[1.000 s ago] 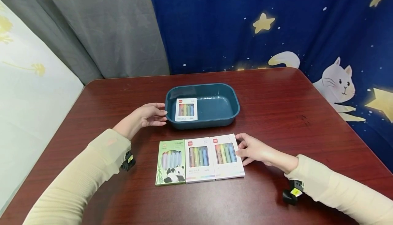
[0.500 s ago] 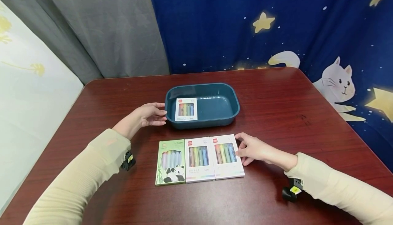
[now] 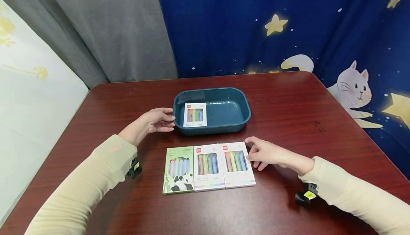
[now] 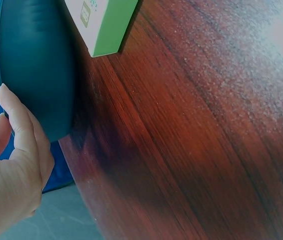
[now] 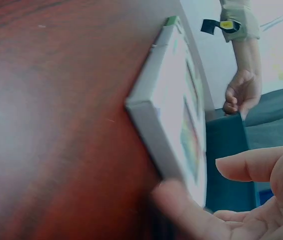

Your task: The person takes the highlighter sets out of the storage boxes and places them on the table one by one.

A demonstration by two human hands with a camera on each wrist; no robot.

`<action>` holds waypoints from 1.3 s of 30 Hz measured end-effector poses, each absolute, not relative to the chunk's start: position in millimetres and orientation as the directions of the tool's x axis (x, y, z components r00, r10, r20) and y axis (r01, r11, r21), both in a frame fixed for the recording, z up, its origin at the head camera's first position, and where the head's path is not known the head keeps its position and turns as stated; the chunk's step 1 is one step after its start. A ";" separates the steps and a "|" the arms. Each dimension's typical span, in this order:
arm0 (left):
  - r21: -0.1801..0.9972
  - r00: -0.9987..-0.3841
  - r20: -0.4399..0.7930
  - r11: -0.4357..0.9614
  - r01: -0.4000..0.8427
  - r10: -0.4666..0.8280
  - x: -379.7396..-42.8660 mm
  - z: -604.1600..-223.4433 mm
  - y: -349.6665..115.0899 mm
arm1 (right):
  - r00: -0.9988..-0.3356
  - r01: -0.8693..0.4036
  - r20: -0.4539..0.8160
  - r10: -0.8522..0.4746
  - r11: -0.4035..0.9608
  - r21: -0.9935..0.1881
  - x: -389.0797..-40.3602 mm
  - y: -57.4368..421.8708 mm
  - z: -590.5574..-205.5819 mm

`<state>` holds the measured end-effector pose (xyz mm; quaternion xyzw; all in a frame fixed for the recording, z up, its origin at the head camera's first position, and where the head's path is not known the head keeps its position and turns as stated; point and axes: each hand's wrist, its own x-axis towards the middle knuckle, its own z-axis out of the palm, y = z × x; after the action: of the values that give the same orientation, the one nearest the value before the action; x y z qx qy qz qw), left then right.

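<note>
At its left end, a dark teal plastic bin (image 3: 225,112) is held between the thumb and fingers of my left hand (image 3: 160,120). Inside it, on the left, lies a small white windowed box (image 3: 195,115) of coloured sticks. A green panda box (image 3: 178,170), a white windowed box (image 3: 209,167) and a right-hand white box (image 3: 237,165) lie side by side in front. My right hand (image 3: 264,153) is at that last box's right edge, fingers loosely bent and spread. In the right wrist view the thumb (image 5: 249,165) stands apart from the box, and a blurred fingertip overlaps its edge.
Everything rests on a dark red wooden table (image 3: 288,106). A grey curtain (image 3: 128,28) and a blue star-patterned curtain (image 3: 224,25) hang behind the far edge. A white sheet (image 3: 29,85) stands along the left side.
The fingers of my right hand have spread a little apart at the right-hand white box. The left hand, the bin and the boxes have stayed in place.
</note>
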<state>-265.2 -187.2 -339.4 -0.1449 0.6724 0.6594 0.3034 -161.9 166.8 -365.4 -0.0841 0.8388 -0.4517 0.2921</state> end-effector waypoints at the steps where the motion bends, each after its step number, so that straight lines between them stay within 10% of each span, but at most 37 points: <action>1: 0.799 -0.774 -0.599 0.087 -0.596 0.205 -265.2 -339.5 -187.0 | -0.816 0.107 -0.407 -0.410 0.586 -0.804 -163.4 167.7 -361.9; 18: 0.797 -0.773 -0.601 0.088 -0.597 0.201 -265.1 -338.6 -187.3 | -0.809 0.230 -0.379 -0.450 0.351 -0.908 -220.2 169.5 -287.6; 39: 0.793 -0.770 -0.607 0.082 -0.604 0.196 -266.0 -340.2 -186.3 | -0.749 0.507 -0.452 -0.485 0.020 -0.862 -279.2 107.9 -300.0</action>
<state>-266.0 -186.3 -340.2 -0.1522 0.6703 0.6602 0.3028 -279.2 107.9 -300.0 0.0088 0.6201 -0.6999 0.3544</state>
